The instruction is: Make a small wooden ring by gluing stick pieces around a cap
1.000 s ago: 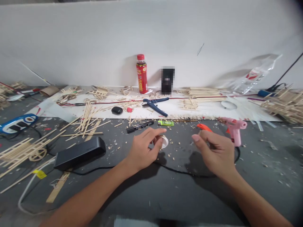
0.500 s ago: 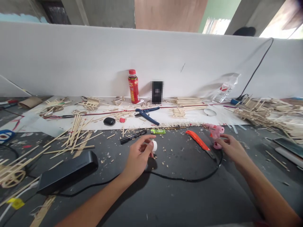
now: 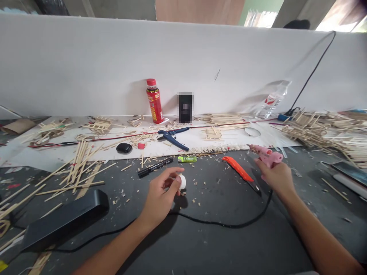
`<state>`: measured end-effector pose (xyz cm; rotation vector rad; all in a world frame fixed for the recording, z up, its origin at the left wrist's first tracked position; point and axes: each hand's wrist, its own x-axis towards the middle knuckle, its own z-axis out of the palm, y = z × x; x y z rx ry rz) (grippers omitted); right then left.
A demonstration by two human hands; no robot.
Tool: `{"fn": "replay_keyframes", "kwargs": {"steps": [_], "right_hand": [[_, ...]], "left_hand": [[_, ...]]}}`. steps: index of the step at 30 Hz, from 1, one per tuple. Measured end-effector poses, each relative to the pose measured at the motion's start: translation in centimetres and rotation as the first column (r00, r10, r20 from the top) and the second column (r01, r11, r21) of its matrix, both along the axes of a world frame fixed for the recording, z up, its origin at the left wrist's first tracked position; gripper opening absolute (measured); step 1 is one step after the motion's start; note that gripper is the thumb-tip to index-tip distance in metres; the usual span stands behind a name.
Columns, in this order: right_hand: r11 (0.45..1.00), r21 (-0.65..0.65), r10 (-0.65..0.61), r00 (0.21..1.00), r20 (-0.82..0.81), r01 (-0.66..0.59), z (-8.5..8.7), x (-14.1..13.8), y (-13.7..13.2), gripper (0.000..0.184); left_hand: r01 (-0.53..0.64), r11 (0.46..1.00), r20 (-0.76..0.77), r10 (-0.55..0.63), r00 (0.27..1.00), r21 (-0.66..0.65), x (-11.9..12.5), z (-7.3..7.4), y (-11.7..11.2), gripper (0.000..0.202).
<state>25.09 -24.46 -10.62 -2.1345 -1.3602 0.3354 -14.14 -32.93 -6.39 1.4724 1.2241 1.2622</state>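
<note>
Between the thumb and fingers of my left hand (image 3: 162, 191) is a small white round piece, like a cap (image 3: 182, 182), held above the dark table. My right hand (image 3: 276, 177) is wrapped round the handle of a pink hot glue gun (image 3: 268, 156), whose nozzle points to the left. The black cord (image 3: 223, 224) of the gun curves across the table below both hands. An orange utility knife (image 3: 238, 169) lies between the hands, its blade towards me. Beyond my left hand rest a black marker (image 3: 155, 167) and a green lighter (image 3: 187, 159).
Blue cutters (image 3: 173, 138) lie on the white board, with a red bottle (image 3: 154, 101) behind them. Thin wooden sticks (image 3: 78, 162) are heaped at the left, and more stick pieces (image 3: 312, 130) at the right. A dark oblong box (image 3: 67, 219) sits at the near left.
My right hand has closed round the glue gun's handle and tilted the gun. My left hand still holds the white piece. The view has shifted slightly.
</note>
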Motion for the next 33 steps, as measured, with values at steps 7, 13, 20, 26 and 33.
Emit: {"fn": "replay_keyframes", "kwargs": {"steps": [7,13,20,26,33], "right_hand": [[0.998,0.068,-0.007,0.987,-0.162,0.018,2.4,-1.6,-0.6,0.046],[0.957,0.288,0.138,0.837,-0.529,0.024,4.9,-5.9,-4.0,0.031],[0.87,0.242,0.441,0.456,-0.773,-0.43,3.3,-14.9,-5.7,0.031],[0.835,0.159,0.433,0.45,-0.781,-0.527,-0.5,-14.1,-6.4,0.037],[0.85,0.006,0.327,0.519,-0.79,-0.526,-0.9,-12.8,-7.9,0.042]], "left_hand": [[-0.02,1.0,0.012,0.02,1.0,-0.001,-0.1,0.4,-0.1,0.024],[-0.034,0.999,0.002,0.034,0.999,-0.001,-0.5,0.6,0.1,0.021],[-0.026,0.997,-0.085,0.021,0.996,-0.069,-1.0,-1.0,1.6,0.027],[-0.048,0.996,-0.124,0.039,0.992,-0.073,-1.0,-2.1,2.0,0.024],[0.003,0.998,-0.085,-0.008,0.996,-0.061,-0.3,-1.9,1.9,0.017]]}}
